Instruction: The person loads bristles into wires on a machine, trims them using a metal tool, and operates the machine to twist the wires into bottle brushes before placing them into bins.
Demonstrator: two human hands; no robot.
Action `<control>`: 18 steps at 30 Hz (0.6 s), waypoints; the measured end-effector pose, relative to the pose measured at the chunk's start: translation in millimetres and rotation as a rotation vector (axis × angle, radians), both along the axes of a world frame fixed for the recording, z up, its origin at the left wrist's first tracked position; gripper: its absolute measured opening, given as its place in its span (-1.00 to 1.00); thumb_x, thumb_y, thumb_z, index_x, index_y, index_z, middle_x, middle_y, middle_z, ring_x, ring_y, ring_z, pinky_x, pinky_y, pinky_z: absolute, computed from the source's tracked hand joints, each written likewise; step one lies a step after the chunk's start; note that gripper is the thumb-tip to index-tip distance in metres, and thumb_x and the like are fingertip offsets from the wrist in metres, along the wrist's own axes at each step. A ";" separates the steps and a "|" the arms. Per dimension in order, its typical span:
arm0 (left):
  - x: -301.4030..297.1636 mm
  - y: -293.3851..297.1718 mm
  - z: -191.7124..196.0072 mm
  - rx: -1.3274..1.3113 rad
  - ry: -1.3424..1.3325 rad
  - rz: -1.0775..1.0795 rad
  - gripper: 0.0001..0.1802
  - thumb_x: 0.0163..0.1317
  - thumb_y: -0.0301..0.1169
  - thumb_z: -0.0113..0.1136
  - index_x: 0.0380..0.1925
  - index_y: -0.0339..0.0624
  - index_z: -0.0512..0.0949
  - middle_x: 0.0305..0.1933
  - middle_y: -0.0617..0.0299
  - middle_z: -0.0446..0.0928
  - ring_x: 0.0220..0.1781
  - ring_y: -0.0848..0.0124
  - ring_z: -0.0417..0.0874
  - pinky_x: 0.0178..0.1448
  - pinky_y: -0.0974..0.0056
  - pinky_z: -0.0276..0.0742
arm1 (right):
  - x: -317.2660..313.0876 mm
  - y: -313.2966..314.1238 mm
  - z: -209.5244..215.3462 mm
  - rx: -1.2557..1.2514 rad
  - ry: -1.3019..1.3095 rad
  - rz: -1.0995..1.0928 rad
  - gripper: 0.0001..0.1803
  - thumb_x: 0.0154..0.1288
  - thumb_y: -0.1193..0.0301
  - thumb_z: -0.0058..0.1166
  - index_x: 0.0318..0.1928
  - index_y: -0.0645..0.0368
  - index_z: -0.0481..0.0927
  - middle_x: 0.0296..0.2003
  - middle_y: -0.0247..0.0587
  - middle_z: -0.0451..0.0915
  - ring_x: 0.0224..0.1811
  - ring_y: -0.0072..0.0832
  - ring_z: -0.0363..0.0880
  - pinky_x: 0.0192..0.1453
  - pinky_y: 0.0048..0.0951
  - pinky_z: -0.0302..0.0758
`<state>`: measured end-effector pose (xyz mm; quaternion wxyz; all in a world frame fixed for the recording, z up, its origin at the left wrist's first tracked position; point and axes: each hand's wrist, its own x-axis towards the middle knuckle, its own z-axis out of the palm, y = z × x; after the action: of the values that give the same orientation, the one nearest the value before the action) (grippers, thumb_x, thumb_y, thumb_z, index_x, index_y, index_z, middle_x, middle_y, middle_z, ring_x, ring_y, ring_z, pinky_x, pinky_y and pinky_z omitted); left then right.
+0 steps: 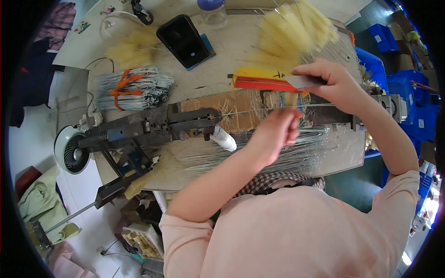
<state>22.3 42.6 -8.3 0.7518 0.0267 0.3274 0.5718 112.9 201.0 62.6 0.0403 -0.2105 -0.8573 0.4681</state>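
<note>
From the head view I see my left hand pinched on a thin straight wire that runs level from the dark metal jig toward the right, fingers drawn together around its right part. My right hand sits higher and further right, fingers closed on a flat grey blade that lies over a red and yellow strip. The wire hangs just above the brown cardboard on the bench, its left end meeting the jig's nose; I cannot tell whether the jig clamps it.

To do this well, I judge I should keep the wire taut and level, so it stays in line with the jig, and hold it lightly enough not to kink it. The blade should stay flat on the strip so that the fibres it handles come off evenly. The loose pile of wires lies just below my left hand, near enough to snag, so I keep the wrist lifted.

Behind are pale yellow brushes, a tied wire bundle, a black phone, a jar and, to the left, a small white fan.
</note>
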 end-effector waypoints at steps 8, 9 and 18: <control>-37.2 -57.2 11.4 -0.146 0.014 0.195 -0.71 0.36 -0.20 -0.19 -0.26 -0.22 0.36 -0.57 0.35 0.25 -0.65 0.55 0.17 -0.51 0.46 0.09 | -14.6 -3.8 1.2 0.086 -0.184 0.329 -0.67 0.04 0.43 0.12 -0.12 0.22 0.55 -0.36 -0.19 0.52 -0.26 -0.39 0.46 -0.12 -0.44 0.36; -40.5 -60.1 11.2 -0.145 0.014 0.198 -0.71 0.36 -0.20 -0.19 -0.26 -0.22 0.36 -0.57 0.35 0.25 -0.65 0.55 0.17 -0.51 0.46 0.09 | -16.7 -2.8 1.0 0.087 -0.184 0.332 -0.67 0.04 0.43 0.12 -0.12 0.22 0.55 -0.36 -0.19 0.52 -0.26 -0.39 0.46 -0.12 -0.44 0.36; -34.3 -48.4 20.9 -0.046 -0.082 0.320 -0.39 0.32 0.05 -0.35 0.14 -0.24 0.14 0.12 0.12 0.31 0.18 0.29 0.33 0.34 0.14 0.17 | -18.2 -14.6 -2.1 -0.258 -0.373 0.081 -0.69 0.19 0.33 0.02 -0.14 0.31 0.54 -0.28 -0.17 0.58 -0.26 -0.52 0.48 -0.11 -0.48 0.39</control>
<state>-12.0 -5.8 12.6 0.6645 -0.0663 0.3092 0.6771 94.6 186.4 60.5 -0.1652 -0.2621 -0.7906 0.5281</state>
